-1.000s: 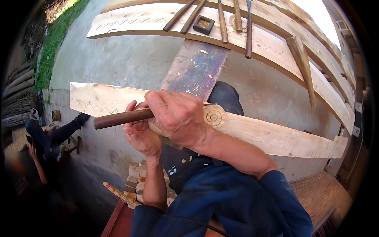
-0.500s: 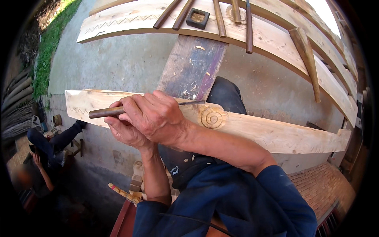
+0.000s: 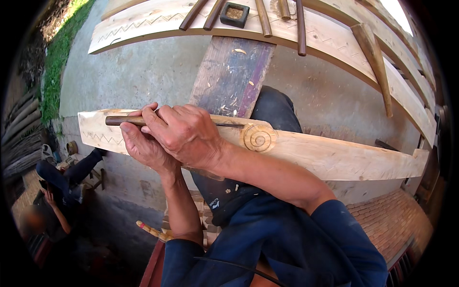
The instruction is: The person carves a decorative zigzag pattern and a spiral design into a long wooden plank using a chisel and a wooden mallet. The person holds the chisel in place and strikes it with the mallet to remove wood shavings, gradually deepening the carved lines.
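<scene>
Both hands are on a carving chisel with a dark wooden handle (image 3: 123, 121) and a thin metal blade (image 3: 230, 125). My right hand (image 3: 184, 134) wraps round it from above, knuckles up. My left hand (image 3: 147, 149) grips the handle beside and below the right, its thumb against the wood; some of its fingers are hidden. The blade's tip meets the left edge of a round spiral carving (image 3: 259, 137). That carving sits in a long pale wooden board (image 3: 334, 155) lying across in front of me. A zigzag line is cut near the board's left end.
Beyond lies another carved board (image 3: 138, 29), bearing several wooden-handled tools (image 3: 264, 19), a small dark square box (image 3: 234, 14) and a tapered wooden mallet (image 3: 373, 67). A worn plank (image 3: 229, 71) with shavings runs between the boards. Another person (image 3: 52, 191) sits at left.
The chisel's handle has swung away from me, so it lies nearly level across the view. Both hands have shifted slightly left, the left one also away from me. The tip stays near the spiral.
</scene>
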`<state>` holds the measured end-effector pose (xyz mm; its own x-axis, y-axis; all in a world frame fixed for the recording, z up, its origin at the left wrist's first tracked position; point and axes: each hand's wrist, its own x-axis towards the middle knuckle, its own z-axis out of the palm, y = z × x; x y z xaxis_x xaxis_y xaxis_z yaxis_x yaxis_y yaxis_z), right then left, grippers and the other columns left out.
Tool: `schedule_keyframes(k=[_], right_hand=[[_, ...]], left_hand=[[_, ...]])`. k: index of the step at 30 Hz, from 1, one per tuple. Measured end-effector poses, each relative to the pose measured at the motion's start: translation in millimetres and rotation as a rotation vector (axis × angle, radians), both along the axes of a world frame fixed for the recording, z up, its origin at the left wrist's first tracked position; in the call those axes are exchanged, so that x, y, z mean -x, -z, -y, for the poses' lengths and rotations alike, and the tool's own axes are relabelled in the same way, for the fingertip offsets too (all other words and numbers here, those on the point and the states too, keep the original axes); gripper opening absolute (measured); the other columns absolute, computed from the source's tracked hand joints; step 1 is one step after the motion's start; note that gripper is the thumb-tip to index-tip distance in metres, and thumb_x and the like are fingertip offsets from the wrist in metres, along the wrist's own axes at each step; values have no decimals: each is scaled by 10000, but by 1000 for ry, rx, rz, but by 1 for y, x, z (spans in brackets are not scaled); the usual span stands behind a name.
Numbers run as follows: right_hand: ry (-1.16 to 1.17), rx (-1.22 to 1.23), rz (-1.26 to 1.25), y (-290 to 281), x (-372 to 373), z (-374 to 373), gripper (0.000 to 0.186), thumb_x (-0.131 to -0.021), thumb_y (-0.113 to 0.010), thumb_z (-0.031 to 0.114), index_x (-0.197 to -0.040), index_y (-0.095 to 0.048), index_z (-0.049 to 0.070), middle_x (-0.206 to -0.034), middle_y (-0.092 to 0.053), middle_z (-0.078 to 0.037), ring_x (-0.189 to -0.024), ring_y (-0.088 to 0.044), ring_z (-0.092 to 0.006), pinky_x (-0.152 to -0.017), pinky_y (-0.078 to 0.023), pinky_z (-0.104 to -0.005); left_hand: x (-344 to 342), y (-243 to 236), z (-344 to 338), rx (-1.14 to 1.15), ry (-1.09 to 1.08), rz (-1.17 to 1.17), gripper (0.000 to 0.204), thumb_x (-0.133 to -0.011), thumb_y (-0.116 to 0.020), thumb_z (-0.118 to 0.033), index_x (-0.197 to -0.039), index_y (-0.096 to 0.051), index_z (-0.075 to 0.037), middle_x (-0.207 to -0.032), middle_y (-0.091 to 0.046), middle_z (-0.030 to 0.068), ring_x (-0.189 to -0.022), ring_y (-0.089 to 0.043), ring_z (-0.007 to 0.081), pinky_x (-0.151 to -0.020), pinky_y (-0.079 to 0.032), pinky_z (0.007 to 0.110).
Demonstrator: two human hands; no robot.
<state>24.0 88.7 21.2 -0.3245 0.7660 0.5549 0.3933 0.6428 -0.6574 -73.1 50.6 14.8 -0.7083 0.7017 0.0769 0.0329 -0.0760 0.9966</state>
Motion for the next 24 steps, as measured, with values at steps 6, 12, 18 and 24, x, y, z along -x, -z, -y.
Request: schedule_keyframes(k=[6,12,18,24], right_hand=[[-8,57,-1,0,0,-3,323,-957,-773,235,-1187,-746,10,-751,-614,-74,-627,-689,-224,-553,-547,-361],[55,71,-16,-2,-3,-12,300,-962,-778,243,-1172,-751,32,-723,-619,-73,-601,-694,-218,-521,-545,-353],[63,86,-26,1,-3,-12,308,-953,-786,254,-1169,-755,37,-715,-617,-65,-597,-693,-211,-515,-544,-350],[65,103,-3,1,-7,-12,313,-942,-794,247,-1171,-760,37,-714,-615,-60,-603,-698,-212,-519,-549,-349]], left_hand=[[1,4,-5,-21,33,6,558,-1185,-454,-529,-1153,-593,11,-1135,-767,231,-862,-672,145,-785,-563,300],[6,3,-19,24,99,-35,544,-1191,-442,-519,-1136,-605,-3,-1122,-777,214,-852,-665,132,-772,-561,294],[7,7,-20,17,112,-40,536,-1194,-441,-510,-1144,-606,-3,-1122,-781,214,-848,-661,117,-757,-555,277],[9,10,-19,29,136,-26,575,-1200,-412,-511,-1195,-633,20,-1212,-771,212,-828,-651,124,-740,-553,273]])
